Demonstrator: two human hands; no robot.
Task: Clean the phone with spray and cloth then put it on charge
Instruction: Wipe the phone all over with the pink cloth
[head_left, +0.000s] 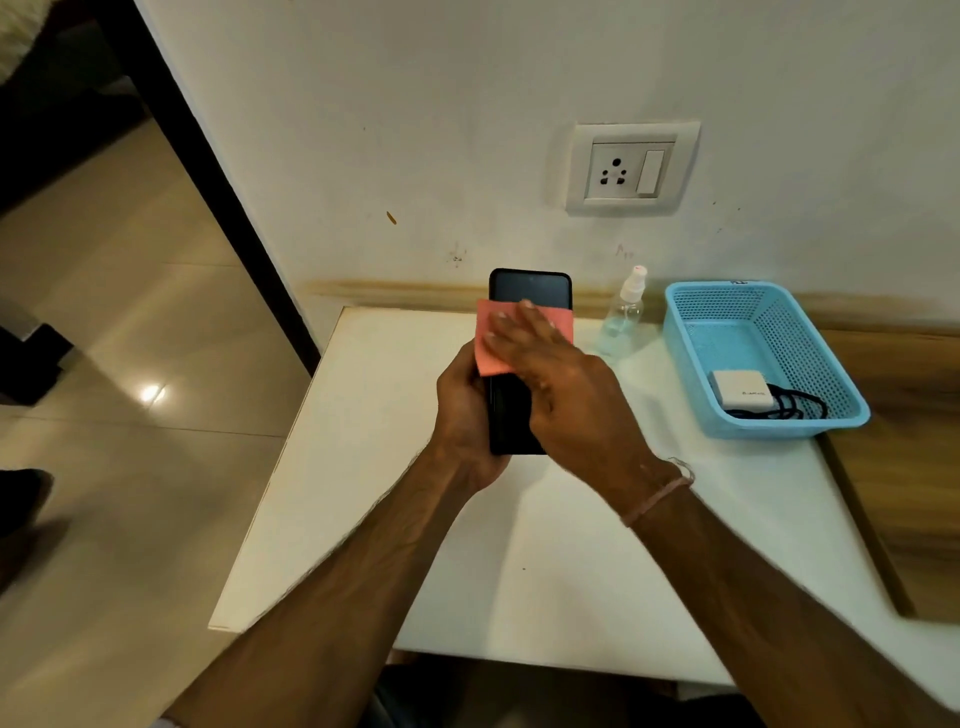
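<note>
My left hand (465, 415) grips the lower half of a black phone (530, 288), held upright above the white table with its screen toward me. A pink cloth (491, 345) lies over the middle of the screen. My right hand (561, 379) presses flat on the cloth with straight fingers. A small clear spray bottle (623, 312) with a white nozzle stands on the table just right of the phone. A white charger (740, 389) with a black cable (784, 408) lies in the blue basket (691, 353).
A wall socket with a switch (631, 169) sits on the white wall above the table (389, 467). A wooden surface (909, 467) adjoins the table on the right. Tiled floor (130, 364) lies to the left.
</note>
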